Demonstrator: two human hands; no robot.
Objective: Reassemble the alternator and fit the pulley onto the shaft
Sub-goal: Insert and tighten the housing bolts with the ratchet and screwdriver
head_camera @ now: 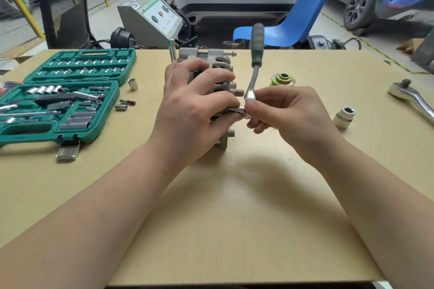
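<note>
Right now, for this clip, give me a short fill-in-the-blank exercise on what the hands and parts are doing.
1. The left hand rests on the ____, which stands on the table.
2. The right hand holds the head of a ratchet whose handle is ____ in colour.
3. The pulley lies on the table, not yet on the ____.
4. The open socket case lies to the person's ____.

Missing words: alternator; green; shaft; left
</note>
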